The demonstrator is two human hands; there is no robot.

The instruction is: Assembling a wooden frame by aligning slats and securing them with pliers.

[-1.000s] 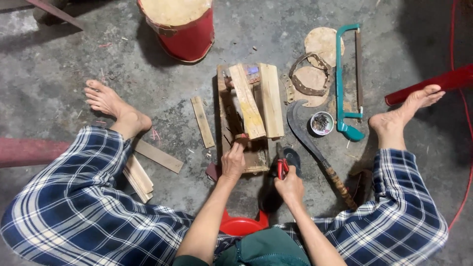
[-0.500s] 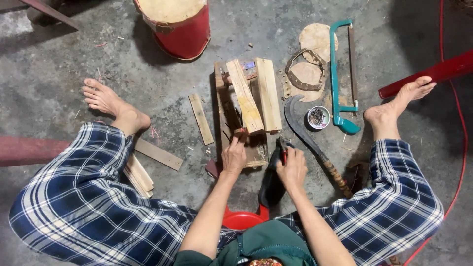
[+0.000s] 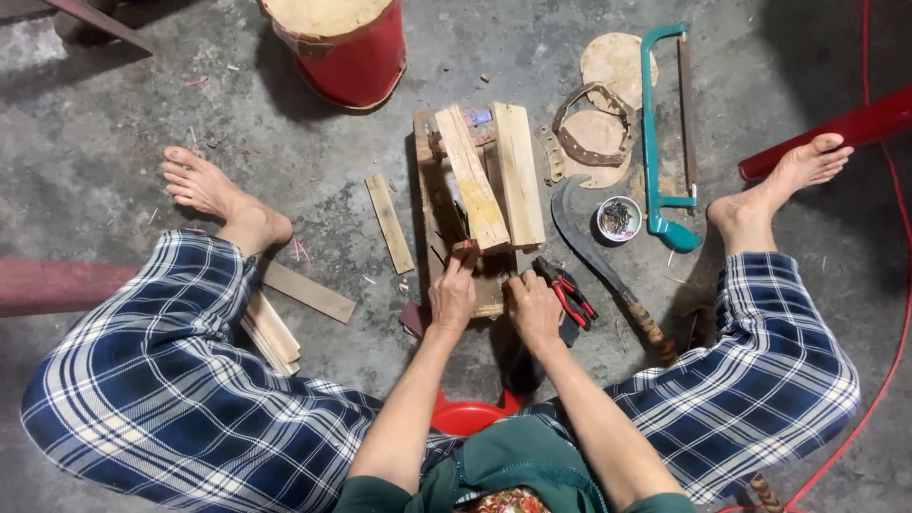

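Both hands (image 3: 494, 299) on wooden frame (image 3: 475, 204), fingertips seemingly hidden.

Hands: two, left (image 3: 452, 296), right (image 3: 534, 306)
Saws: one (image 3: 663, 142)
Pliers: one (red-handled) (image 3: 568, 293)
Sickles: one (image 3: 594, 256)
Drums: one (image 3: 337, 38)

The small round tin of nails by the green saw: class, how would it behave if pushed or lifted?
The tin looks shallow and flat-based, so it would probably slide, not roll. It stands open, so tilting would likely spill its contents. It probably feels heavy for its size.
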